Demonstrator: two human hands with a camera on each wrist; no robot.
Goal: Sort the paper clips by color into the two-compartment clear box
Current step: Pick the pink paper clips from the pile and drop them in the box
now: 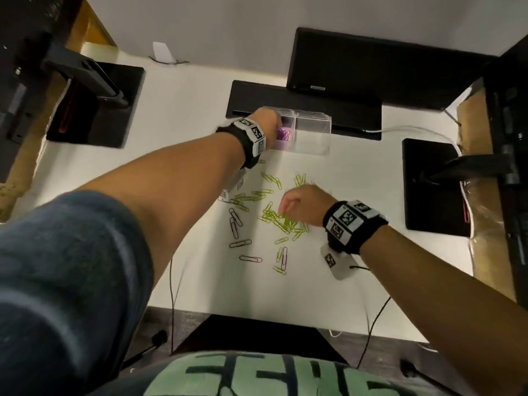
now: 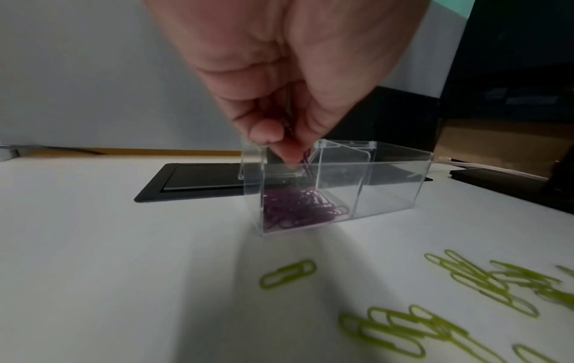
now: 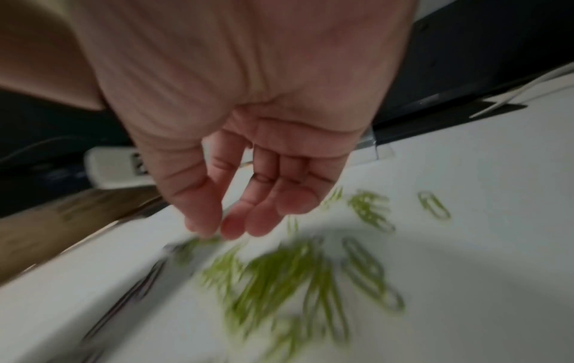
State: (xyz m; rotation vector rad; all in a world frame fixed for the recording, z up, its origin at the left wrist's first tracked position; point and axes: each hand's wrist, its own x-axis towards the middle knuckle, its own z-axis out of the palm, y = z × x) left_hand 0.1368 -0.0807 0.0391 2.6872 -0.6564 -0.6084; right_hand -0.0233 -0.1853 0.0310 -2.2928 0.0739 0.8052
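The left hand (image 2: 279, 81) is pinching purple clips (image 2: 306, 157) over the clear box (image 2: 388, 176), feeding its purple compartment; the right hand (image 3: 248, 191), seemingly loose and empty, is reaching for green clips (image 3: 279, 277).

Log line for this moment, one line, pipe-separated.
left hand: pinching purple clips over clear box, left compartment | right hand: open over green clips | right compartment: empty

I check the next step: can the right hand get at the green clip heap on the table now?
Probably yes. The right hand hangs just over the green clip heap, fingers loosely open and holding nothing, with nothing between them. The left hand is away at the clear box.
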